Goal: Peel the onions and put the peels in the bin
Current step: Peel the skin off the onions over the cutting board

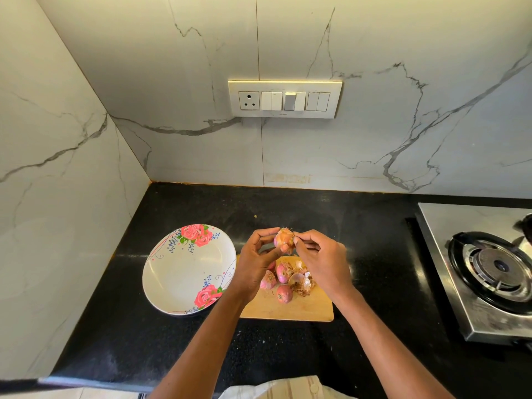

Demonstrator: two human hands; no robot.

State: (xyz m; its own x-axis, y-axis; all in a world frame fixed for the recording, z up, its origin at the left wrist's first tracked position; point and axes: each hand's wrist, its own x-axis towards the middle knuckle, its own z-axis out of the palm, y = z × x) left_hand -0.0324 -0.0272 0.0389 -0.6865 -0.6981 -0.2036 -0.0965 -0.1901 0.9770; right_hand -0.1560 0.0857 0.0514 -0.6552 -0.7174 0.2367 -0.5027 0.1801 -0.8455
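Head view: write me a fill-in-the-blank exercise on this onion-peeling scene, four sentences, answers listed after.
1. The left hand holds an onion above the wooden ____.
2. The right hand pinches the onion's ____.
3. The flowered plate lies to the ____ of the cutting board.
4. The loose peels lie on the board beside ____ more onions.

Missing words: cutting board; skin; left; three
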